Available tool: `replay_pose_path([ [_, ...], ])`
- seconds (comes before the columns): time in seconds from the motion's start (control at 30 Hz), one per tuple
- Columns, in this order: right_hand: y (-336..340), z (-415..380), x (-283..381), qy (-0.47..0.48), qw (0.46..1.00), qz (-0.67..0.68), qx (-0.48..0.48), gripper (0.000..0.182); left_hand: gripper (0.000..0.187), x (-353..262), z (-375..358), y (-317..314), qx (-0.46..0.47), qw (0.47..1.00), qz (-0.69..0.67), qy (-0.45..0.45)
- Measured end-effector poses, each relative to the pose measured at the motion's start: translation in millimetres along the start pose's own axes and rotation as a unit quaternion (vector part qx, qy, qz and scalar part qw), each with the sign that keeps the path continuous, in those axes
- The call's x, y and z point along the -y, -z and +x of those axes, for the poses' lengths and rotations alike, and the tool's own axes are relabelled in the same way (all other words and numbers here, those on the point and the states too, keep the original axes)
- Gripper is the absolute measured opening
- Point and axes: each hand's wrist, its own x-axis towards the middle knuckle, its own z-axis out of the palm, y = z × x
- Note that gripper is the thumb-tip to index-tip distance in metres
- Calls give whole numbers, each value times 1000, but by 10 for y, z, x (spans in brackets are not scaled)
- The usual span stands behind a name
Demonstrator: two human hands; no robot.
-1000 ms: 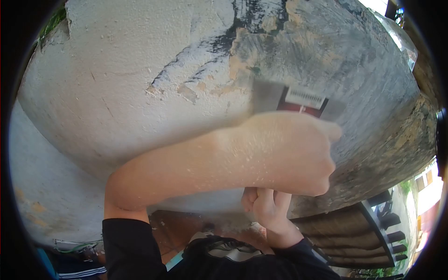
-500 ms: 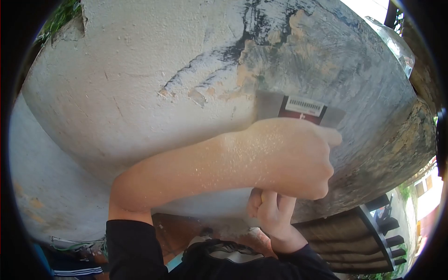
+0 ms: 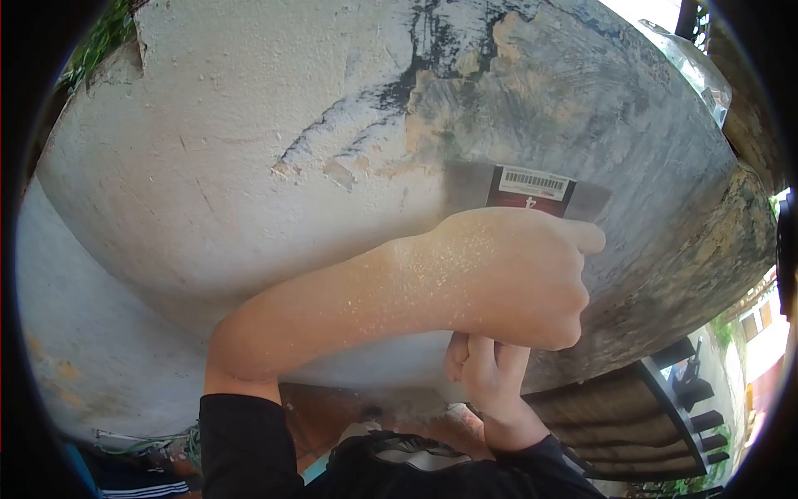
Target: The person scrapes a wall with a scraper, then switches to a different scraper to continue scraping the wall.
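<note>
A wide flat scraper (image 3: pixel 588 202) with a grey blade and a dark red barcode label lies against the rough, patchy curved wall (image 3: pixel 249 150). My left hand (image 3: pixel 528 279) is closed round its lower part, which the hand hides, with the thumb pointing right. Pale dust covers the back of this hand and wrist. Just below, my right hand (image 3: pixel 489 370) has its fingers curled in, partly behind the left one. What it holds, if anything, is hidden.
Peeling paint and dark stains (image 3: pixel 457 41) mark the upper wall. A clear plastic sheet (image 3: pixel 698 75) hangs at the upper right. Dark slatted furniture (image 3: pixel 623 416) stands at the lower right. Green hoses or wires (image 3: pixel 150 441) lie at the lower left, near striped dark cloth.
The scraper and my left hand appear slightly further left and up. My right hand sits slightly further right. The wall's marks have shifted left in view.
</note>
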Motion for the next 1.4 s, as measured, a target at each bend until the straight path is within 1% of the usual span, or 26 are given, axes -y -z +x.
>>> replay_pose_path([
  [0.07, 30, 60, 77, -11, 1000, 26, -2, 22, 6, 82, 37, 92, 20, 1000, -23, -7],
  [0.13, 27, 54, 112, -29, 998, 54, 1, 22, 6, 51, 39, 88, 13, 999, -39, 3],
  [0.2, -41, -28, 113, -57, 996, 50, -41, 23, 6, 26, 21, 69, 8, 998, -60, 9],
  [0.27, -49, 25, 112, -73, 995, 67, -31, 23, 7, 13, 13, 32, 51, 997, -50, 1],
  [0.3, -40, 55, 121, -79, 993, 85, -21, 24, 7, 15, 22, 58, 47, 998, -52, 1],
  [0.37, -12, 72, 188, -72, 994, 84, -12, 24, 7, 59, 20, 165, 8, 996, -82, 34],
  [0.4, -20, 35, 221, -75, 993, 87, -5, 24, 7, 20, -2, 133, 9, 996, -85, 36],
  [0.47, -57, 20, 108, -81, 993, 80, -9, 24, 8, -19, -27, 33, 42, 999, -24, 3],
  [0.53, -64, 44, 122, -83, 994, 72, -15, 23, 8, 21, 1, 125, 48, 999, -25, 2],
  [0.6, -60, 61, 254, -110, 986, 125, -19, 23, 9, 49, 6, 172, 56, 998, -30, 8],
  [0.63, -91, 35, 238, -117, 985, 127, -18, 23, 10, 16, -2, 167, 50, 998, -44, 14],
  [0.7, -160, -12, 183, -110, 984, 133, -33, 23, 11, -24, -20, 154, 43, 997, -62, 19],
  [0.8, -155, 115, 214, -101, 986, 128, -29, 23, 12, 100, -14, 206, 58, 998, 2, 4],
  [0.9, -113, 93, 249, -81, 988, 128, -19, 24, 13, 85, 0, 216, 66, 998, -15, 7],
  [0.97, -128, 83, 234, -99, 986, 133, -22, 24, 13, 62, -3, 167, 49, 998, -31, -1],
  [1.0, -125, 98, 228, -108, 985, 133, -22, 24, 13, 64, -4, 163, 49, 998, -30, -3],
  [1.07, -119, 162, 233, -92, 987, 126, -23, 24, 13, 117, -12, 182, 49, 999, 8, 2],
  [1.2, -110, 86, 219, -84, 989, 114, -34, 24, 12, 45, -18, 146, 47, 999, -8, 17],
  [1.27, -113, 120, 183, -89, 990, 105, -39, 24, 10, 76, -14, 116, 10, 1000, -5, 15],
  [1.3, -103, 150, 174, -89, 991, 97, -41, 25, 10, 76, -1, 125, 8, 1000, -4, 14],
  [1.33, -88, 156, 178, -84, 991, 96, -40, 25, 10, 88, 7, 151, 16, 1000, -13, 12],
  [1.4, -76, 128, 190, -43, 996, 72, -21, 25, 9, 90, -1, 166, 30, 999, -21, 12],
])
